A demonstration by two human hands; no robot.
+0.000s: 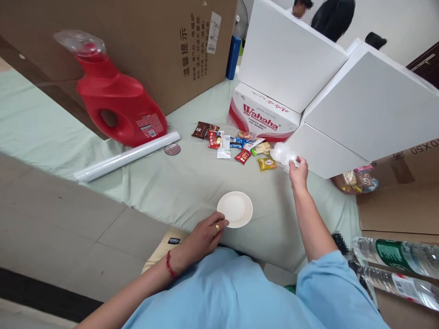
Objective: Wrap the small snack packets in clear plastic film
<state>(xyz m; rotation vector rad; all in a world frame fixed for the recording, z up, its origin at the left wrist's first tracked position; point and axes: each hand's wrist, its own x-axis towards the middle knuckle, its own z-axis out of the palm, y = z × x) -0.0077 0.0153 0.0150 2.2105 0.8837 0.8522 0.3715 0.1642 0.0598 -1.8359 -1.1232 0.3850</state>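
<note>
A shallow white bowl (pixel 236 208) rests on the pale green cloth in front of me. My left hand (pixel 211 230) grips its lower left rim between thumb and fingers. Farther right, my right hand (pixel 299 172) pinches a crumpled clear plastic bag (pixel 283 154) near the white boxes. Several wrapped snacks lie left of the bag, among them a yellow packet (pixel 267 164), a red packet (pixel 243 156), a white packet (pixel 224 147) and dark brown packets (pixel 200 130).
A red jug (pixel 120 100) and a plastic-film roll (pixel 126 157) lie left, by a large cardboard box (pixel 144 41). Behind the snacks stand a Wahaha carton (pixel 262 114) and white panels (pixel 370 105). Water bottles (pixel 398 256) are at right. Other people's heads show beyond the panels.
</note>
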